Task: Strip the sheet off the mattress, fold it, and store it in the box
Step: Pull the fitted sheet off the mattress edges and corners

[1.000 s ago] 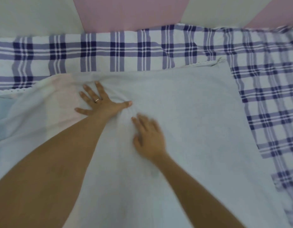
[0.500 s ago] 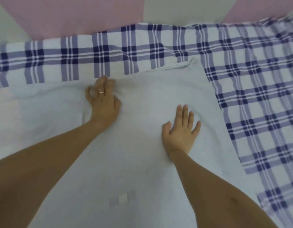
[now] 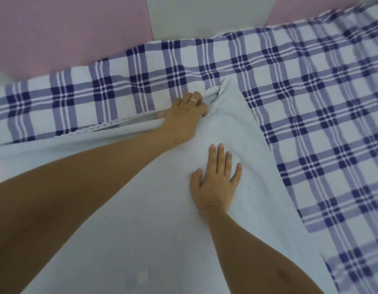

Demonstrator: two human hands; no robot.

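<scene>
Folding: mid-fold, by the look; sheet lies centre frame on plaid cover.
Left hand: fingers pinching the sheet's lace edge, upper centre.
Right hand: fingers spread, pressing sheet flat.
Next: you likely carry that edge over; keep right pinning.
Room: open plaid right; pink panel close above.

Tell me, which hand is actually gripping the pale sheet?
The left hand, wearing a ring, grips the edge of the sheet; the right hand lies flat.
</scene>
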